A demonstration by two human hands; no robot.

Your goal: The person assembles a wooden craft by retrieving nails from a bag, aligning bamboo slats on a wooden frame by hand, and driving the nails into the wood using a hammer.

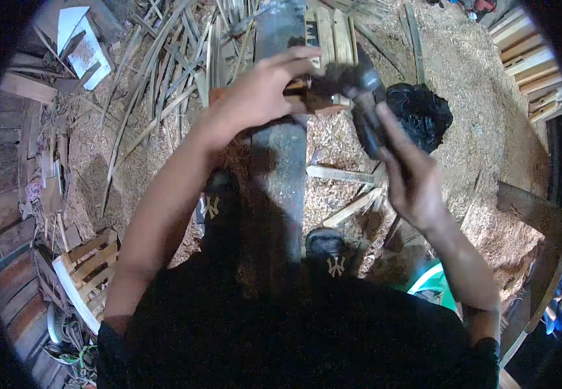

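Observation:
My right hand (417,185) is closed round the handle of a hammer (366,83), its dark head raised close over the work and partly blurred. Across the bench beam my left hand (261,87) curves its fingers and thumb over a slatted wooden frame (334,39), at the frame's near end. Between thumb and forefinger a brownish crosspiece shows, partly in shadow. Beneath the frame runs a long dark beam (281,152) that passes between my legs.
Sawdust covers the floor, with thin wood offcuts (164,71) piled at the left. A black plastic bag (423,113) lies right of the beam. Slatted pieces (530,65) are stacked at the far right. A handsaw (530,211) and a green basin (433,282) sit lower right.

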